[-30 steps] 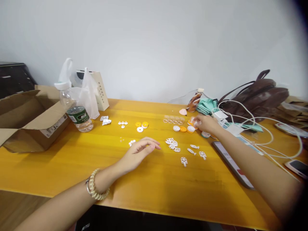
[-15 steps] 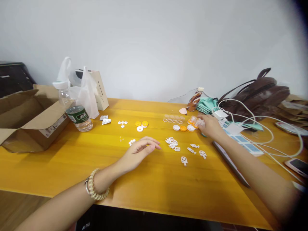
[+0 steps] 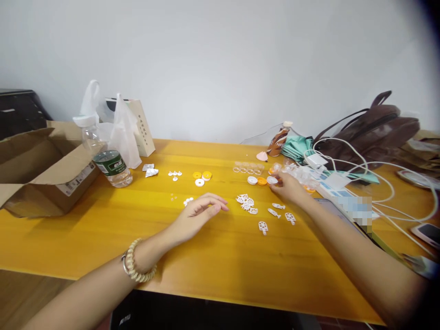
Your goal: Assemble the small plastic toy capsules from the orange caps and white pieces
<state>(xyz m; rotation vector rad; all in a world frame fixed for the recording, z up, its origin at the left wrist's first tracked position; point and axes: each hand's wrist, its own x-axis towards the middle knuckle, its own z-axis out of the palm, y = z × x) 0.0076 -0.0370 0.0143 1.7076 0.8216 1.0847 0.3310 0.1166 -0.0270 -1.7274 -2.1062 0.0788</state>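
Leaving the clear pieces (image 3: 299, 173), the right hand (image 3: 285, 187) has come to the rightmost white lid (image 3: 271, 180), grip unclear, shifting work there; the left hand (image 3: 201, 213) hangs loosely open by white beads (image 3: 188, 200).

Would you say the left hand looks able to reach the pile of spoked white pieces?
Probably yes: the left hand is just left of the pile of white pieces, with only tabletop showing between.

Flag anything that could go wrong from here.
The right hand is at the white cap ending the row and might knock the orange cap beside it. White bits lie close by the left hand and could scatter if it shifts. The right forearm crosses before the tablet, possibly bumping it.
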